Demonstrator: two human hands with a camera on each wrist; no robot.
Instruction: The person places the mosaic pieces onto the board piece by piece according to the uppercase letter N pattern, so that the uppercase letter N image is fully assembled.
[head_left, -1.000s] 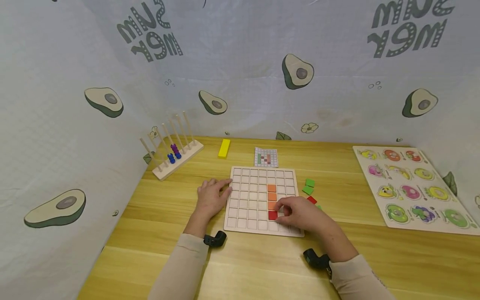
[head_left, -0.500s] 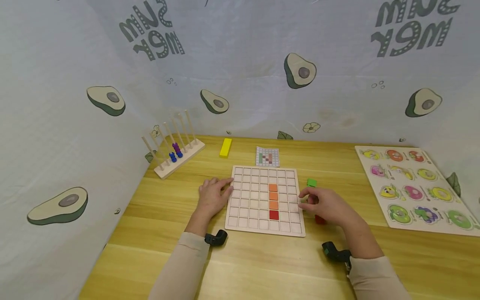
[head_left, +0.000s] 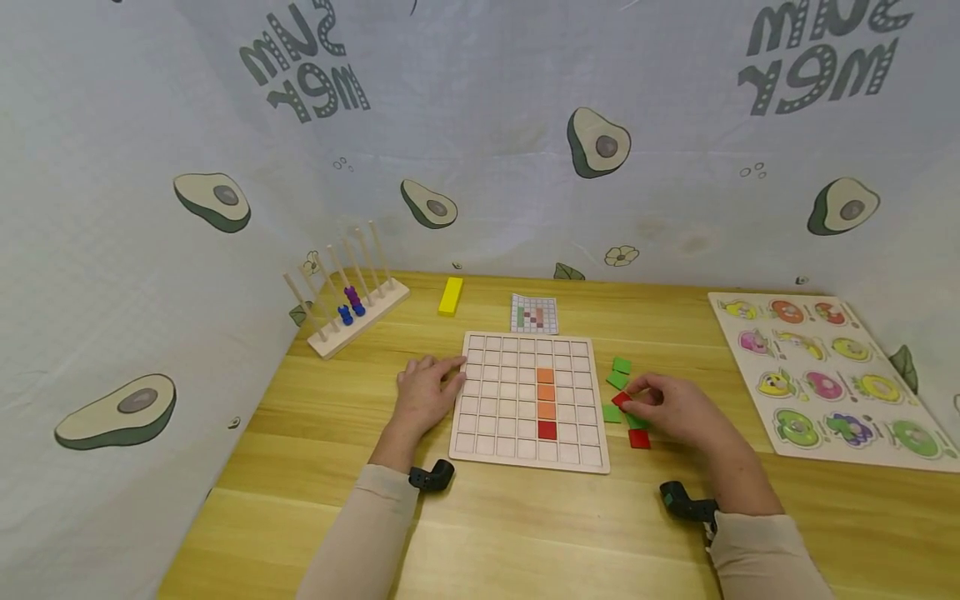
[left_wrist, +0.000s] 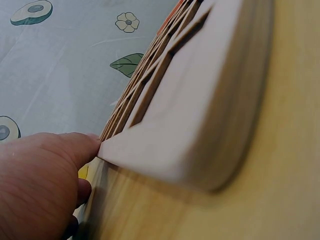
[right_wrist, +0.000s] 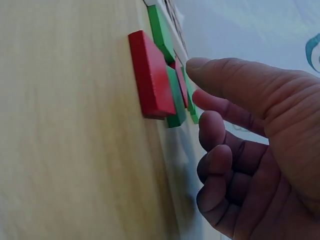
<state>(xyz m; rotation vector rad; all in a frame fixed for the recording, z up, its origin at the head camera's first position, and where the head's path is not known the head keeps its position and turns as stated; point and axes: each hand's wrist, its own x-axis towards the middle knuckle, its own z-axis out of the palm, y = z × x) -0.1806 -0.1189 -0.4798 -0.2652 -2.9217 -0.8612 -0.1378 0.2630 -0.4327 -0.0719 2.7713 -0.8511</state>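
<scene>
My left hand [head_left: 426, 392] steadies the left edge of a pale wooden grid board [head_left: 491, 454], its index fingertip and thumb at the rim. In the left wrist view, the left fingertip meets the board's corner [left_wrist: 160, 155]. To the right of the board, my right hand [head_left: 671, 408] pinches a red square tile [head_left: 622, 399] between thumb and index finger. Green tiles [head_left: 612, 413] and another red tile [head_left: 639, 439] lie around these fingertips. One column of the board holds three orange tiles [head_left: 546, 392] and a red tile [head_left: 547, 430] below them.
A small printed pattern card [head_left: 534, 315] lies behind the board, near a yellow block [head_left: 451, 297]. Back left stands a peg rack [head_left: 360, 321] with blue and purple beads. A fruit puzzle board [head_left: 817, 417] occupies the right. Patterned cloth [head_left: 495, 100] hangs behind the table.
My right hand has left the red tile set in the board and moved right to the loose tiles, where it takes hold of another red one. The left hand stays at the edge.
</scene>
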